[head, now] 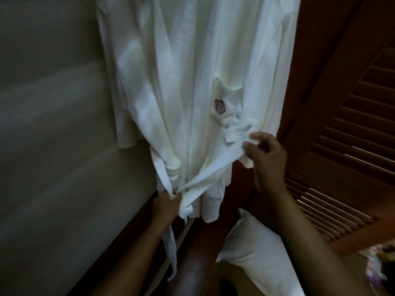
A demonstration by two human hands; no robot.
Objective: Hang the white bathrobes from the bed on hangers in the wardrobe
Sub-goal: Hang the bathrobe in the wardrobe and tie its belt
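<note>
The view was dim overall, with a dull grey-green cast and fine noise. The white bathrobe [192,82] was the brightest area, palest toward the top, where its folds were nearly washed out, and only weak shadows sat in the creases. The wall [42,124] at left was murky, crossed by faint slanting bands of lighter tone. The louvred door [352,129] at right sank into deep brown shadow, only the slat edges catching light. The left hand [166,207] and right hand [267,159] looked dark and soft-edged, and the belt [213,167] between them was slightly smeared. Wide-angle distortion leaned wall and door outward. The bottom-right corner was blurred beyond recognition.
</note>
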